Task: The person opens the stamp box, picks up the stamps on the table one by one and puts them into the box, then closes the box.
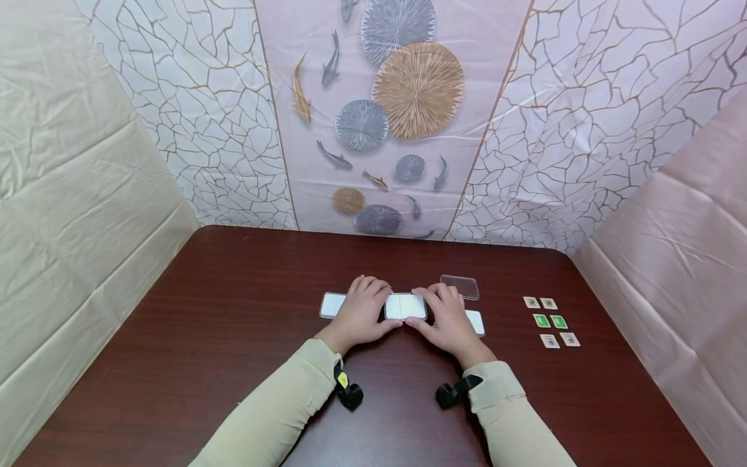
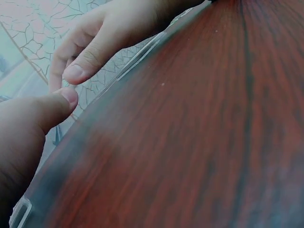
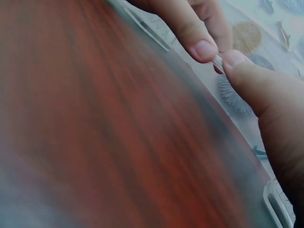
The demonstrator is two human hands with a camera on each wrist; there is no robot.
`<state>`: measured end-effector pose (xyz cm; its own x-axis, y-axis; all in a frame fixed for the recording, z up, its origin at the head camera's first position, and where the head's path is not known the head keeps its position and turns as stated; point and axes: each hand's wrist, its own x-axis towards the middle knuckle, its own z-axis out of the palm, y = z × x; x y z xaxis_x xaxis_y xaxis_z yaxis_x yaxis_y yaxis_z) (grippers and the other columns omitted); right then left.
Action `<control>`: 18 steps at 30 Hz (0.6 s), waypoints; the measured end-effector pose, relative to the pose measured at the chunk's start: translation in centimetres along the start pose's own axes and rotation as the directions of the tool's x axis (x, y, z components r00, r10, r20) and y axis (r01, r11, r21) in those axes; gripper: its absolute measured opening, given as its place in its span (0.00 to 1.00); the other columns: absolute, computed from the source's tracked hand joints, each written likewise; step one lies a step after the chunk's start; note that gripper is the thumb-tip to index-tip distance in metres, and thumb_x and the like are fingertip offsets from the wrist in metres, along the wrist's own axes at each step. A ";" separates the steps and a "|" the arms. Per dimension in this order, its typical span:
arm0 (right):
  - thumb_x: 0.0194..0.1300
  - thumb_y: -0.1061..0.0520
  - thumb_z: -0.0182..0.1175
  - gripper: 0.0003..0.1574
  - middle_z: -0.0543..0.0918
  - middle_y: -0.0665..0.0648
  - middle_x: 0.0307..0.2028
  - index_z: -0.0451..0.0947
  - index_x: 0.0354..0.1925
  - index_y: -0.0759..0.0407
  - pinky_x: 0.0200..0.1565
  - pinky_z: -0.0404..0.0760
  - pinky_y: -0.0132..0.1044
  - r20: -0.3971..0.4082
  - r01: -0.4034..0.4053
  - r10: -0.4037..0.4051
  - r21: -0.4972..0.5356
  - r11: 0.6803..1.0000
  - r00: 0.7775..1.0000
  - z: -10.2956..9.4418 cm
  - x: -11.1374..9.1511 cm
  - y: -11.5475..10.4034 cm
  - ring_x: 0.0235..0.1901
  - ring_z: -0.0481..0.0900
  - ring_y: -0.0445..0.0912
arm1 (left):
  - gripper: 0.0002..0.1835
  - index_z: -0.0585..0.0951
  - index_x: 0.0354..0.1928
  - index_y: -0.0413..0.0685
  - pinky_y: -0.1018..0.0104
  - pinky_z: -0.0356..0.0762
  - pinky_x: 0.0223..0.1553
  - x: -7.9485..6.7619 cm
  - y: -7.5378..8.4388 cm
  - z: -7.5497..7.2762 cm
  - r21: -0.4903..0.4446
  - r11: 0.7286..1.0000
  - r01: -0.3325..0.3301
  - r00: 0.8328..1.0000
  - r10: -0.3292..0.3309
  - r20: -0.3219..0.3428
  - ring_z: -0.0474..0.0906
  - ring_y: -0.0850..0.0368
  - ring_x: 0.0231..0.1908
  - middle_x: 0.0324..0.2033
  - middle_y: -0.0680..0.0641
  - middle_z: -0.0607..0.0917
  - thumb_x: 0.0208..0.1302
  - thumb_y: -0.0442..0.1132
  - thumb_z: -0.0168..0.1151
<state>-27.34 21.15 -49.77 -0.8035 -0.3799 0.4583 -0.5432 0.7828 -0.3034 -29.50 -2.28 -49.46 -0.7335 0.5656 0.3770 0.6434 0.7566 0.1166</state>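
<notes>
Between both hands a flat, clear-edged plastic case [image 1: 405, 306] with a white inside, split by a line down its middle, is held up in front of the body. My left hand [image 1: 363, 311] pinches its left end, thumb at the near edge and fingers at the far side. At the right end, my right hand [image 1: 448, 319] grips it the same way. In the right wrist view a thin clear edge [image 3: 218, 61] shows between the thumbs. One similar white case [image 1: 333, 305] lies partly behind the left hand, and another white case [image 1: 475, 322] sticks out beside the right hand.
A clear, empty-looking lid [image 1: 460, 287] lies behind the right hand. On the right of the dark wood table [image 1: 175, 363] are several small pale tiles [image 1: 550, 341] and two green tiles [image 1: 541, 320], set in pairs. Patterned cloth [image 1: 233, 117] hangs behind the table.
</notes>
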 end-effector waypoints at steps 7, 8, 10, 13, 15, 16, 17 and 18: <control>0.59 0.44 0.74 0.35 0.76 0.58 0.43 0.77 0.59 0.56 0.46 0.66 0.48 -0.031 -0.116 0.120 0.087 0.989 0.992 0.1 -0.5 -1.4 0.41 0.67 0.53 | 0.36 0.80 0.60 0.46 0.44 0.55 0.72 -0.1 -0.1 0.0 -0.008 1.000 0.002 1.000 -0.002 -0.029 0.68 0.49 0.62 0.58 0.49 0.78 0.62 0.67 0.63; 0.58 0.45 0.74 0.35 0.76 0.57 0.42 0.76 0.59 0.56 0.45 0.66 0.46 -0.034 -0.129 0.133 0.093 0.987 0.991 0.1 -0.5 -1.5 0.40 0.67 0.52 | 0.36 0.80 0.60 0.46 0.45 0.55 0.72 -0.1 -0.1 0.0 -0.006 1.000 0.001 0.999 -0.001 -0.032 0.68 0.49 0.62 0.58 0.49 0.78 0.62 0.67 0.63; 0.58 0.46 0.75 0.35 0.74 0.56 0.39 0.75 0.58 0.58 0.44 0.65 0.45 -0.039 -0.150 0.155 0.111 0.982 0.987 0.1 -0.5 -1.8 0.39 0.66 0.51 | 0.36 0.80 0.60 0.46 0.45 0.55 0.72 -0.1 -0.1 0.0 -0.004 1.000 -0.001 0.999 0.001 -0.035 0.68 0.49 0.62 0.58 0.49 0.78 0.61 0.67 0.63; 0.58 0.48 0.75 0.34 0.72 0.55 0.37 0.74 0.57 0.59 0.42 0.64 0.43 -0.035 -0.182 0.189 0.137 0.974 0.981 0.1 -0.6 -2.1 0.37 0.65 0.50 | 0.36 0.80 0.60 0.46 0.45 0.55 0.72 0.0 -0.1 0.1 -0.004 1.000 -0.005 0.999 0.004 -0.034 0.68 0.49 0.62 0.58 0.49 0.78 0.61 0.67 0.63; 0.58 0.48 0.75 0.34 0.72 0.54 0.37 0.74 0.57 0.59 0.41 0.64 0.42 -0.023 -0.210 0.215 0.148 0.967 0.976 0.1 -0.6 -2.2 0.37 0.65 0.50 | 0.36 0.80 0.60 0.46 0.45 0.55 0.72 0.0 -0.1 0.1 0.001 1.000 -0.006 1.000 0.006 -0.030 0.68 0.49 0.62 0.58 0.49 0.78 0.62 0.67 0.63; 0.58 0.48 0.75 0.34 0.72 0.54 0.36 0.73 0.57 0.59 0.40 0.65 0.42 -0.014 -0.222 0.227 0.149 0.964 0.974 0.1 -0.5 -2.3 0.36 0.65 0.50 | 0.36 0.80 0.60 0.46 0.45 0.55 0.72 0.0 -0.1 0.1 0.005 1.000 -0.007 1.000 0.007 -0.027 0.68 0.49 0.62 0.58 0.49 0.78 0.62 0.67 0.63; 0.58 0.48 0.75 0.35 0.72 0.54 0.37 0.73 0.57 0.59 0.40 0.65 0.42 -0.006 -0.234 0.237 0.146 0.961 0.971 0.1 -0.5 -2.3 0.36 0.65 0.50 | 0.36 0.80 0.60 0.46 0.45 0.55 0.72 0.0 -0.1 0.1 0.011 1.000 -0.008 1.000 0.008 -0.025 0.68 0.49 0.62 0.58 0.49 0.78 0.62 0.67 0.63; 0.58 0.47 0.75 0.35 0.72 0.54 0.37 0.73 0.57 0.59 0.40 0.65 0.42 0.004 -0.244 0.246 0.141 0.959 0.969 0.1 -0.5 -2.4 0.36 0.65 0.50 | 0.36 0.79 0.61 0.46 0.45 0.55 0.72 0.0 -0.1 0.1 0.018 1.000 -0.009 1.000 0.010 -0.024 0.68 0.50 0.62 0.58 0.49 0.78 0.62 0.67 0.63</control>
<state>-25.69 19.41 -49.33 -0.9135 -0.1775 0.3660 -0.3592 0.7744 -0.5209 -29.55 -2.33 -49.57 -0.7218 0.5650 0.3998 0.6461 0.7572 0.0962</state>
